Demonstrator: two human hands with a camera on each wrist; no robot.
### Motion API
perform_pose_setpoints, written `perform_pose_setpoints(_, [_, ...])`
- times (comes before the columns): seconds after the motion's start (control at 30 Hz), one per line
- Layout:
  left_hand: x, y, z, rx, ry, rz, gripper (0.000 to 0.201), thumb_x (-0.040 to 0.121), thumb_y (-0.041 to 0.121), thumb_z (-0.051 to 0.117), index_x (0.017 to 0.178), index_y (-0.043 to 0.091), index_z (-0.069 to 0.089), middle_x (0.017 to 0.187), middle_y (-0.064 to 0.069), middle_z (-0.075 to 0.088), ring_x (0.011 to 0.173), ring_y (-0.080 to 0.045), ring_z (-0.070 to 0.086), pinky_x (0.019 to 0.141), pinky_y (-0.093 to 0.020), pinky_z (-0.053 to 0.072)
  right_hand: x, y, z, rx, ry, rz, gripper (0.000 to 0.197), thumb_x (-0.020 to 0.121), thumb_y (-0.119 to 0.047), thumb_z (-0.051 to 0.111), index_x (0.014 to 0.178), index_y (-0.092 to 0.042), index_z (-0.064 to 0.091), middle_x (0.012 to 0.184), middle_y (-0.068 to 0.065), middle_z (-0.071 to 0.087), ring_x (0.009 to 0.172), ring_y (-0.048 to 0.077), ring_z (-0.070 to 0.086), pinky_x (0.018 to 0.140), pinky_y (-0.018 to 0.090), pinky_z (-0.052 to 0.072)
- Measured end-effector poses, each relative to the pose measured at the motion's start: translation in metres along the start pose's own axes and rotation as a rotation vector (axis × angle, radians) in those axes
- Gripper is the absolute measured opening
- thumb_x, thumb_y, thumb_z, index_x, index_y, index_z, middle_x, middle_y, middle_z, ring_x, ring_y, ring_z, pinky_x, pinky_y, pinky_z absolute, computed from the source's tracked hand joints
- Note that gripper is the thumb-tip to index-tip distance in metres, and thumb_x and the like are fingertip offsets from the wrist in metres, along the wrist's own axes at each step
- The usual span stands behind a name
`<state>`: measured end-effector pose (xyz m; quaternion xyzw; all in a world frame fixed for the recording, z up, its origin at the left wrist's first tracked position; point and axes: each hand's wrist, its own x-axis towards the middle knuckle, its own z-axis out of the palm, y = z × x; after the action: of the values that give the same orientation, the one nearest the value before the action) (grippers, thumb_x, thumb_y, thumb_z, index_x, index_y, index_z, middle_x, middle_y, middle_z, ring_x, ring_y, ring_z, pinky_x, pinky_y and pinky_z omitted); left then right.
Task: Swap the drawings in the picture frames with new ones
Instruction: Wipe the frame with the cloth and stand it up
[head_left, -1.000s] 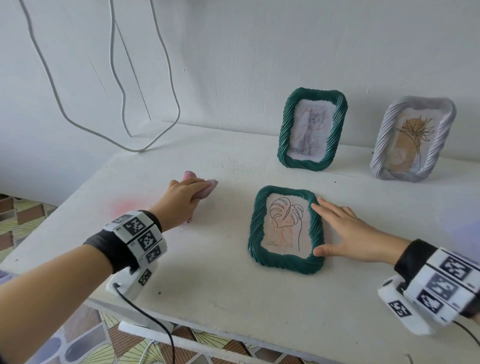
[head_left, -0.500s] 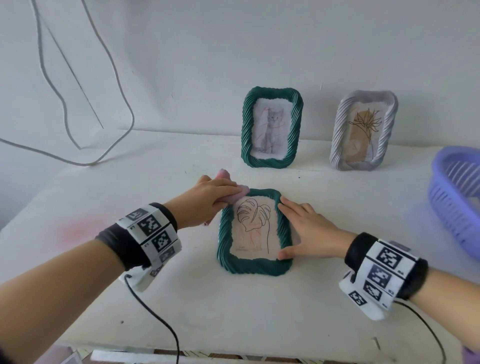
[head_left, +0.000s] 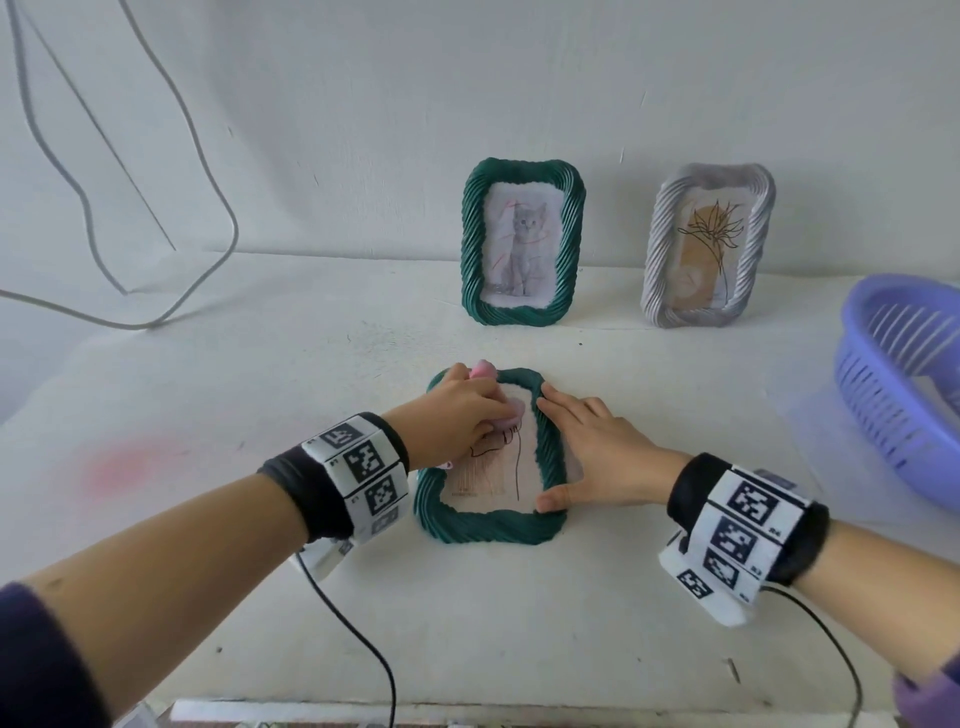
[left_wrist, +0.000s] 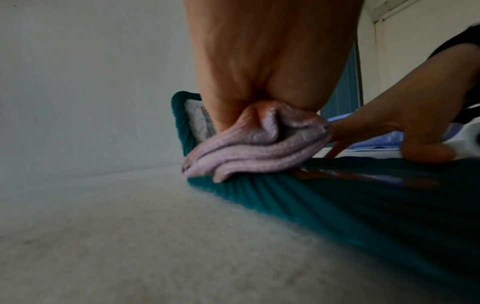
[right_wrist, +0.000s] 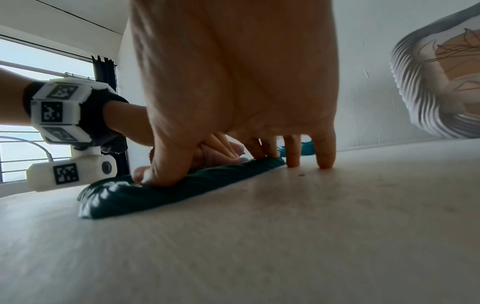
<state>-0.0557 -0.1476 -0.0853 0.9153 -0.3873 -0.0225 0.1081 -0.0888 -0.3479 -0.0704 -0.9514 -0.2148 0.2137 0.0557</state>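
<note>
A green frame (head_left: 488, 525) lies flat on the white table (head_left: 311, 322), right under both hands. It has a leaf drawing (head_left: 493, 462) inside, facing up.

The left hand (head_left: 457, 410) is curled around a bunched pink cloth (left_wrist: 257, 144). It holds the cloth down on the far left corner of the frame, over the top of the drawing. The right hand (head_left: 597, 452) is flat with straight fingers. It rests on the right side of the frame. The thumb (right_wrist: 155, 174) presses the near part of the rim, and two fingertips touch the table just past the frame.

The frame looks stiff and bumpy, like twisted rope, so fingers should not slip on its rim. It seems light, so it could slide if only one hand pushed. That is likely why the flat hand pins it. The clear front may be glass or plastic; it cannot be told which, so it should be pressed gently. The drawing is thin paper and would bend or tear easily. The best place to hold is the thick rim on the long sides.

Beyond the hands, two more frames stand against the wall: a green frame with a cat picture (head_left: 522, 244) and a grey frame (head_left: 706, 249). A purple basket (head_left: 904, 384) sits off to the right of the right hand.
</note>
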Motion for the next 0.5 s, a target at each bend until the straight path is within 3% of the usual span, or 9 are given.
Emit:
perform_pose_setpoints(0.07, [-0.004,0.001,0.003,0.001,-0.010,0.045,0.027,0.093,0.011,0.043,0.108,0.016,0.065,0.117,-0.001,0.059,0.096,-0.025,0.041,0.084,-0.020,0.025,0.000,0.000,0.000,0.002,-0.002,-0.003,0.114,0.069,-0.066,0.062,0.148,-0.015,-0.001,0.156,-0.005,-0.012,0.141,0.021,0.007,0.111,0.037,0.025])
perform_pose_setpoints(0.13, [-0.006,-0.004,0.001,0.041,0.047,0.068,0.024,0.088,0.005,0.048,0.098,0.015,0.068,0.107,-0.004,0.064,0.086,-0.028,0.046,0.078,-0.021,0.029,0.000,0.001,0.001,0.004,-0.001,-0.005,0.114,0.069,-0.067,0.062,0.148,-0.015,-0.001,0.156,-0.005,-0.012,0.141,0.022,0.007,0.111,0.037,0.025])
perform_pose_setpoints(0.3, [0.011,-0.009,-0.003,0.125,0.041,-0.068,0.024,0.087,0.002,0.049,0.097,0.017,0.064,0.105,-0.002,0.062,0.088,-0.025,0.042,0.080,-0.027,0.031,0.000,0.001,0.001,-0.006,-0.009,-0.002,0.113,0.070,-0.065,0.062,0.148,-0.015,-0.004,0.157,-0.003,-0.012,0.141,0.023,0.006,0.112,0.038,0.023])
perform_pose_setpoints(0.4, [0.017,0.004,-0.004,0.140,0.063,0.033,0.021,0.071,-0.002,0.064,0.072,0.018,0.065,0.078,0.001,0.064,0.073,-0.021,0.051,0.069,-0.022,0.024,-0.001,-0.001,-0.001,-0.010,-0.015,0.001,0.112,0.071,-0.065,0.062,0.148,-0.016,-0.004,0.157,-0.003,-0.012,0.141,0.024,0.006,0.111,0.040,0.023])
perform_pose_setpoints(0.43, [0.017,0.005,-0.004,0.161,0.091,0.053,0.018,0.073,0.002,0.060,0.071,0.019,0.066,0.078,0.002,0.065,0.076,-0.017,0.049,0.068,-0.021,0.024,-0.001,-0.001,-0.002,-0.008,-0.017,0.002,0.112,0.071,-0.064,0.062,0.148,-0.016,-0.004,0.157,-0.003,-0.012,0.141,0.023,0.006,0.111,0.040,0.022])
perform_pose_setpoints(0.5, [0.014,0.006,-0.006,0.105,0.026,0.041,0.029,0.086,0.014,0.041,0.092,0.015,0.069,0.100,-0.004,0.063,0.091,-0.020,0.046,0.078,-0.021,0.027,-0.003,-0.002,-0.002,-0.008,-0.020,0.006,0.110,0.072,-0.063,0.062,0.148,-0.016,-0.004,0.157,-0.003,-0.012,0.142,0.022,0.005,0.111,0.040,0.021])
